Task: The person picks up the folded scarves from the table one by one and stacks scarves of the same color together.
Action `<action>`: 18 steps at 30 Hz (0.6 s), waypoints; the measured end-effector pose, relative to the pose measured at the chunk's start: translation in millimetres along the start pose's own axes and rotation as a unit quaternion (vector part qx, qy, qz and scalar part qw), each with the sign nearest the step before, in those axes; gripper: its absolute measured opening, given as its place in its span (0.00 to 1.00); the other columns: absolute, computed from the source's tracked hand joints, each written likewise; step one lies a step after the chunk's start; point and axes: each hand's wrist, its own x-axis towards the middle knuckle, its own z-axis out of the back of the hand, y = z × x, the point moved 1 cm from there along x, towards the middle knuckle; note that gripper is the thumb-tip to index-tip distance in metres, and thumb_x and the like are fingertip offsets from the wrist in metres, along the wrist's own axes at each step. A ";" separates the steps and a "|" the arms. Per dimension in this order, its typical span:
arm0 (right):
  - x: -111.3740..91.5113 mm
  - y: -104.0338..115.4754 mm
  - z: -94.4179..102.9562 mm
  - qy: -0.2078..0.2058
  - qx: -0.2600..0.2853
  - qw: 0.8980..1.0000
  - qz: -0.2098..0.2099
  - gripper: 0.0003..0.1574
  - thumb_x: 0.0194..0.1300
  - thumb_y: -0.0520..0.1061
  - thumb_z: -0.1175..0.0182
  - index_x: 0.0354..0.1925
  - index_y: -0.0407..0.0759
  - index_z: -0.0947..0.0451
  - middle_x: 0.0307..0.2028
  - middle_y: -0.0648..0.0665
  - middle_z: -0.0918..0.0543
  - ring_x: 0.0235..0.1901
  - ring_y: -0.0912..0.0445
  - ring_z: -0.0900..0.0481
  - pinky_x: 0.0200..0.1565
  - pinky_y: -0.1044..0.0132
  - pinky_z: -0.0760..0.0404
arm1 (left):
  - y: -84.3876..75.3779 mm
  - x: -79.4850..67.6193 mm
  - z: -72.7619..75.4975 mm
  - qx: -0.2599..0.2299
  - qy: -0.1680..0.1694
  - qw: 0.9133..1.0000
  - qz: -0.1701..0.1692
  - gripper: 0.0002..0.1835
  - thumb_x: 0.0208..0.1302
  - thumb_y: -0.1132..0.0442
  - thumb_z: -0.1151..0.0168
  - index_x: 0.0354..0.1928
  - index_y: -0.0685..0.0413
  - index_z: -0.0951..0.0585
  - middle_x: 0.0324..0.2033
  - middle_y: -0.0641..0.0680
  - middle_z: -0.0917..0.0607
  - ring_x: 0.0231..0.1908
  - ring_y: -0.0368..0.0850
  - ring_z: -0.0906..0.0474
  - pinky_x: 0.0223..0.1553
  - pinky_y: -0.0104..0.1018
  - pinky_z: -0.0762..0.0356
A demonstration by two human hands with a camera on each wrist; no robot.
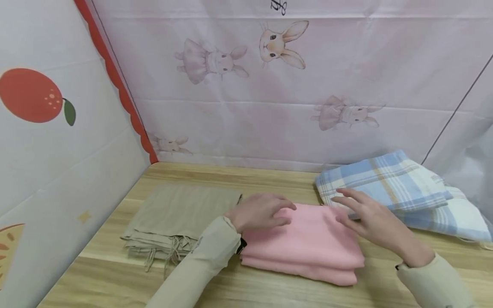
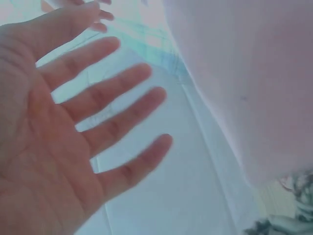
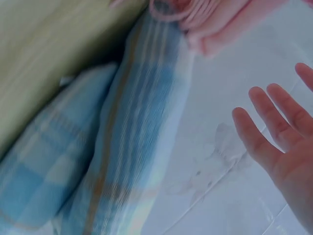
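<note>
A folded pink scarf [image 1: 304, 244] lies in the middle of the wooden table. Over its left part is my left hand [image 1: 262, 211], fingers spread and holding nothing. The left wrist view shows that hand's palm [image 2: 44, 142] beside a pale pink surface. My right hand [image 1: 373, 222] hovers by the scarf's right side, fingers apart and without anything in them. In the right wrist view, the pink scarf's fringe [image 3: 195, 12] shows at the top, while the blue-and-white plaid scarf [image 3: 132, 117] runs down the left. Whether either hand touches the pink cloth, I cannot tell.
To the left lies a folded beige scarf [image 1: 185, 209] with tasselled edges. The folded plaid cloth [image 1: 385, 179] sits at the back right, partly behind the right hand. A rabbit-printed backdrop [image 1: 239, 128] rises behind the table [image 1: 104, 278]; a white fruit-printed sheet [image 1: 77, 171] stands left.
</note>
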 end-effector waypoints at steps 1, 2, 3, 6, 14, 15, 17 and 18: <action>-0.6 -3.2 2.7 -0.002 -0.006 1.000 0.000 0.25 0.65 0.48 0.29 0.56 0.38 0.19 0.56 0.30 0.21 0.35 0.47 0.15 0.30 0.58 0.17 | -0.2 3.9 0.7 0.000 -0.006 1.000 -0.004 0.18 0.74 0.55 0.39 0.61 0.52 0.18 0.58 0.51 0.17 0.56 0.44 0.21 0.56 0.36 0.25; -1.8 -6.6 5.3 -0.002 -0.010 1.000 -0.003 0.25 0.66 0.49 0.30 0.56 0.37 0.19 0.56 0.30 0.21 0.35 0.47 0.15 0.29 0.57 0.17 | -0.8 7.6 1.7 0.000 -0.011 1.000 -0.007 0.18 0.74 0.56 0.39 0.61 0.51 0.17 0.57 0.50 0.16 0.54 0.44 0.20 0.54 0.35 0.24; -3.1 -9.9 7.7 -0.003 -0.015 1.000 -0.006 0.26 0.66 0.49 0.30 0.57 0.37 0.19 0.55 0.31 0.21 0.34 0.47 0.15 0.29 0.57 0.17 | -1.8 11.2 2.7 -0.001 -0.014 1.000 -0.009 0.17 0.74 0.56 0.39 0.61 0.51 0.17 0.57 0.50 0.16 0.53 0.44 0.19 0.53 0.35 0.24; -6.8 -21.3 13.7 -0.014 -0.031 0.999 -0.008 0.26 0.67 0.51 0.31 0.56 0.38 0.20 0.53 0.32 0.19 0.37 0.44 0.16 0.30 0.51 0.18 | -3.4 22.2 3.7 -0.011 -0.021 1.000 -0.012 0.17 0.74 0.57 0.38 0.60 0.51 0.17 0.54 0.50 0.15 0.49 0.42 0.18 0.48 0.32 0.23; -7.6 -42.6 25.5 -0.051 -0.048 0.998 -0.005 0.34 0.75 0.65 0.46 0.53 0.37 0.19 0.49 0.32 0.18 0.38 0.38 0.17 0.31 0.42 0.19 | -5.8 44.7 7.0 -0.011 -0.029 0.999 0.007 0.20 0.73 0.56 0.38 0.64 0.50 0.19 0.57 0.47 0.16 0.43 0.36 0.20 0.42 0.28 0.24; -7.1 -44.3 27.1 -0.053 -0.052 0.997 -0.008 0.34 0.75 0.66 0.46 0.53 0.37 0.18 0.48 0.32 0.18 0.38 0.37 0.17 0.32 0.41 0.19 | -5.7 47.4 7.1 -0.006 -0.032 0.999 0.007 0.20 0.74 0.56 0.38 0.64 0.50 0.19 0.57 0.47 0.16 0.43 0.36 0.19 0.42 0.28 0.25; -6.6 -47.5 30.6 -0.054 -0.059 0.997 -0.018 0.30 0.73 0.62 0.41 0.52 0.37 0.18 0.48 0.32 0.18 0.40 0.36 0.18 0.33 0.39 0.20 | -5.9 52.5 7.0 0.008 -0.041 0.999 0.007 0.19 0.74 0.56 0.39 0.64 0.49 0.19 0.56 0.47 0.16 0.42 0.37 0.19 0.39 0.28 0.25; -6.4 -48.8 32.4 -0.051 -0.064 0.996 -0.024 0.27 0.72 0.59 0.37 0.52 0.37 0.18 0.49 0.32 0.18 0.40 0.35 0.18 0.33 0.39 0.20 | -6.0 54.8 7.0 0.015 -0.047 0.999 0.007 0.19 0.74 0.57 0.39 0.63 0.48 0.19 0.55 0.47 0.15 0.41 0.37 0.20 0.38 0.27 0.26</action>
